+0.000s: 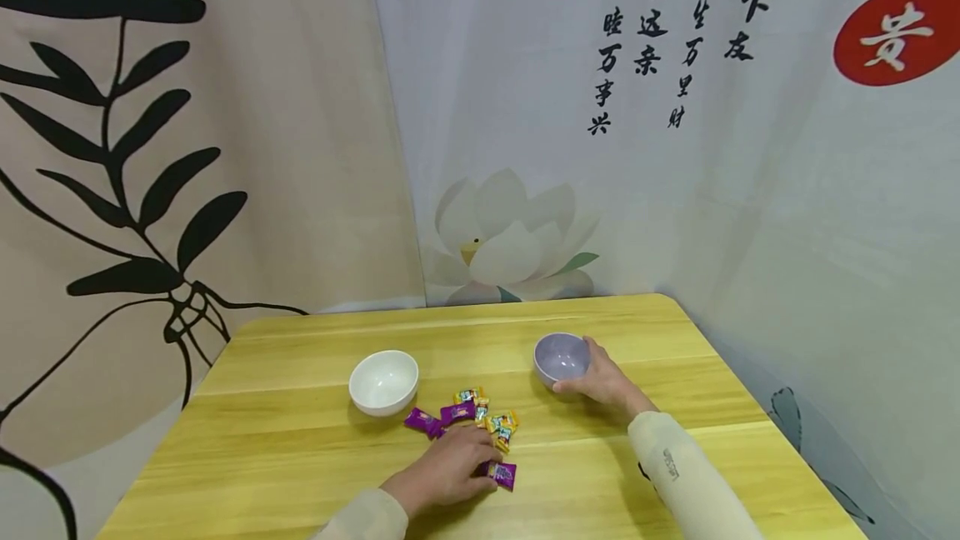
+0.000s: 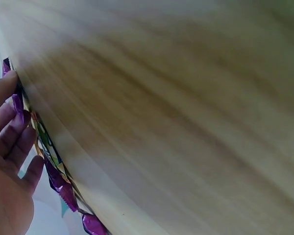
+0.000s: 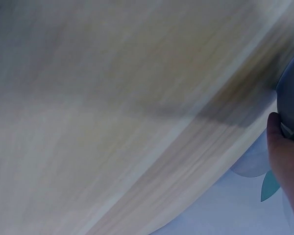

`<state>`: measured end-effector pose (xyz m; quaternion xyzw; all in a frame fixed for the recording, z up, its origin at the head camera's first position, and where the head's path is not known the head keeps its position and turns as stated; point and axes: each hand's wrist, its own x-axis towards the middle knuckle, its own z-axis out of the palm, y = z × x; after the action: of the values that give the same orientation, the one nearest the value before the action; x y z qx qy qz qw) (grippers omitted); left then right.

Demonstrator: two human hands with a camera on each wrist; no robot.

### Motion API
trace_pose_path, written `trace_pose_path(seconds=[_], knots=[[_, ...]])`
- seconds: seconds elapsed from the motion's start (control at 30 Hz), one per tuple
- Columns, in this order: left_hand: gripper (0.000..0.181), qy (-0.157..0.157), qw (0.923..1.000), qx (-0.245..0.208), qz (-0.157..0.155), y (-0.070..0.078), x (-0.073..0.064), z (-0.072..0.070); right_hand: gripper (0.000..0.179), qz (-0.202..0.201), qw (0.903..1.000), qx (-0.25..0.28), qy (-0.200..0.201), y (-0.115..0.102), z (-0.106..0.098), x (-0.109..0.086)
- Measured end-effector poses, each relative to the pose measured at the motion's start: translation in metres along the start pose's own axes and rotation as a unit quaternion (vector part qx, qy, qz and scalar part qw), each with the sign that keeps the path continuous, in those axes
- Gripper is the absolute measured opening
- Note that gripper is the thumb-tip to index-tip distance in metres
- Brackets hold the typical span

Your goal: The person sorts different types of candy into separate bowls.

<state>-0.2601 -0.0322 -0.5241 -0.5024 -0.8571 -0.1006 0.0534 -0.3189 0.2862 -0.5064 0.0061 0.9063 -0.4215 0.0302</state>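
My right hand (image 1: 603, 377) grips a small lavender bowl (image 1: 561, 354) by its right side, thumb at the near side and fingers at the rim. In the right wrist view the bowl (image 3: 291, 95) shows at the right edge, with the thumb against it. My left hand (image 1: 453, 463) reaches over a loose pile of wrapped candies and pinches a purple-wrapped candy (image 1: 502, 475) between thumb and fingers. More purple candies (image 1: 423, 422) and several yellow candies (image 1: 503, 421) lie just beyond that hand. In the left wrist view a purple wrapper (image 2: 18, 105) shows between thumb and fingers.
A white bowl (image 1: 383, 383) stands on the wooden table (image 1: 292, 440), left of and behind the candies. Behind the table's far edge hangs a printed cloth backdrop (image 1: 300, 123) with leaves, a flower and writing.
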Motion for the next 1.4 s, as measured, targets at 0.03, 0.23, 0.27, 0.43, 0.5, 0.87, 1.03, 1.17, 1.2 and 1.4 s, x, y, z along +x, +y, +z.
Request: trace_pose_path(seconds=[0.03, 0.23, 0.27, 0.43, 0.5, 0.87, 1.03, 1.17, 1.2, 1.4], knots=[[0.033, 0.0, 1.0, 0.001, -0.002, 0.0, 0.0, 0.0, 0.125, -0.001, 1.0, 0.001, 0.001, 0.0, 0.0, 0.0], [0.03, 0.007, 0.9994, -0.023, -0.026, -0.002, 0.0, -0.003, 0.125, 0.0, 1.0, 0.003, 0.004, -0.001, 0.0, -0.001], [0.03, 0.008, 0.999, -0.029, -0.031, -0.002, 0.001, -0.004, 0.125, -0.001, 1.0, 0.002, 0.004, -0.001, 0.0, -0.001], [0.033, 0.015, 0.996, -0.059, -0.066, -0.007, 0.009, -0.016, 0.125, -0.003, 1.0, -0.001, 0.006, 0.001, 0.002, 0.0], [0.034, 0.022, 0.9944, -0.069, -0.077, -0.009, 0.014, -0.02, 0.125, -0.003, 1.0, -0.002, 0.008, 0.002, 0.002, 0.0], [0.034, 0.078, 0.9805, -0.111, -0.143, -0.031, 0.05, -0.035, 0.127, -0.01, 0.9998, 0.008, 0.015, 0.004, 0.004, -0.001], [0.031, 0.099, 0.9717, -0.132, -0.169, -0.038, 0.065, -0.038, 0.125, -0.015, 0.9996, 0.013, 0.018, 0.006, 0.006, -0.001], [0.03, 0.118, 0.9685, -0.134, -0.174, -0.045, 0.08, -0.04, 0.124, -0.018, 0.9995, 0.011, 0.024, 0.005, 0.007, -0.001], [0.03, 0.119, 0.9676, -0.135, -0.177, -0.046, 0.083, -0.04, 0.124, -0.019, 0.9994, 0.011, 0.026, 0.005, 0.007, -0.002], [0.034, 0.113, 0.9666, -0.13, -0.19, -0.053, 0.105, -0.039, 0.123, -0.018, 0.9992, 0.024, 0.026, 0.003, 0.006, -0.004]])
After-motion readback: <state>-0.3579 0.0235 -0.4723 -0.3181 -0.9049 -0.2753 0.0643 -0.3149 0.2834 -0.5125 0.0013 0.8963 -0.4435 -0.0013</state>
